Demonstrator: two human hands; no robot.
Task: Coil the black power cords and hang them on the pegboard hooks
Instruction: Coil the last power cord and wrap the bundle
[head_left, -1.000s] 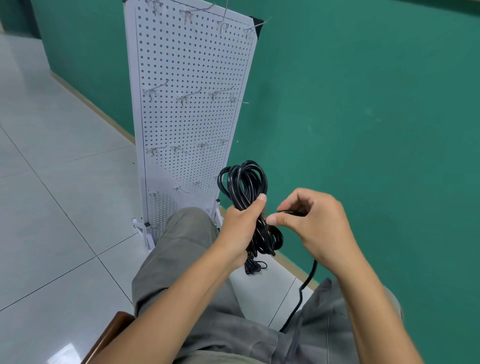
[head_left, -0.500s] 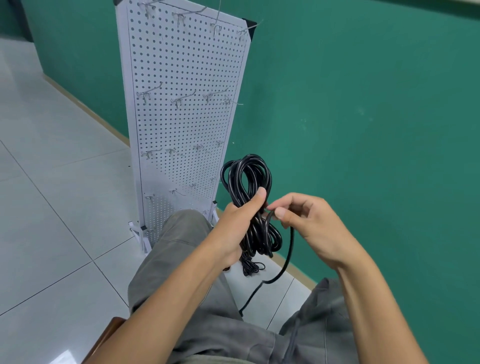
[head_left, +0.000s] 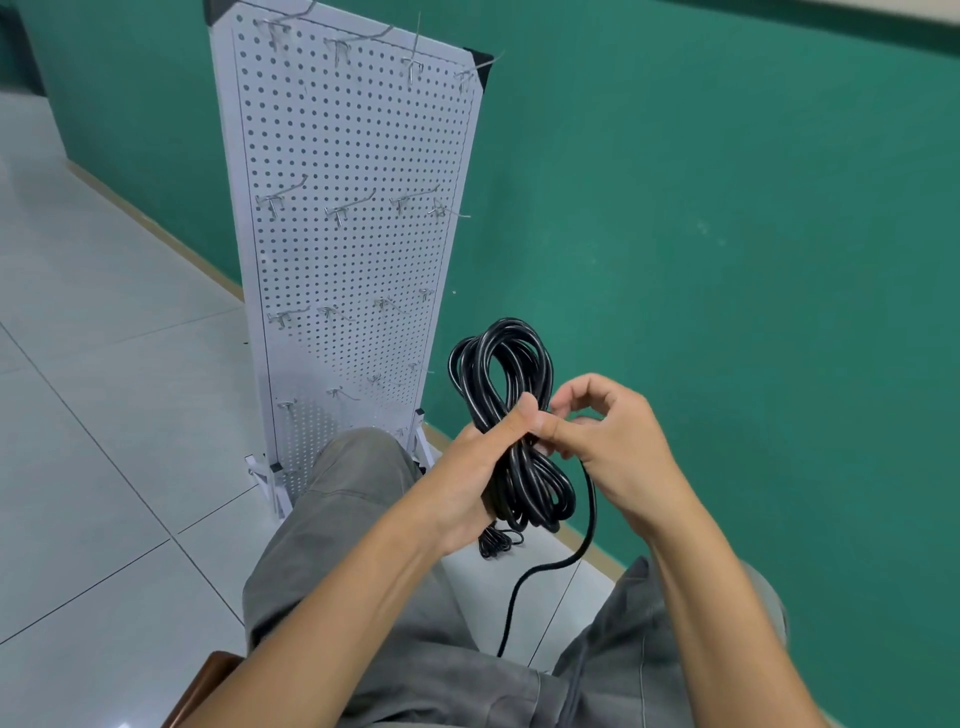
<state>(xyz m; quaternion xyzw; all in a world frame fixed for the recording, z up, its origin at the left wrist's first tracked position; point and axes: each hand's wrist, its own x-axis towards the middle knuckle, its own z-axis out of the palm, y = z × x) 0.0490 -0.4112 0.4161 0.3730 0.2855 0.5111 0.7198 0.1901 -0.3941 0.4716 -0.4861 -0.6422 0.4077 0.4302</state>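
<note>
Black cord (head_left: 506, 415) is mostly gathered into a bundle, gripped at its middle by the left hand (head_left: 478, 467). The right hand (head_left: 608, 436) pinches the loose tail beside it. Wrapping looks nearly finished; every hook (head_left: 283, 195) on the pegboard (head_left: 353, 260) hangs bare.

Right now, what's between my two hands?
In the head view, the pinched waist of the black cord coil sits between the left hand and the right hand, both gripping it.
</note>
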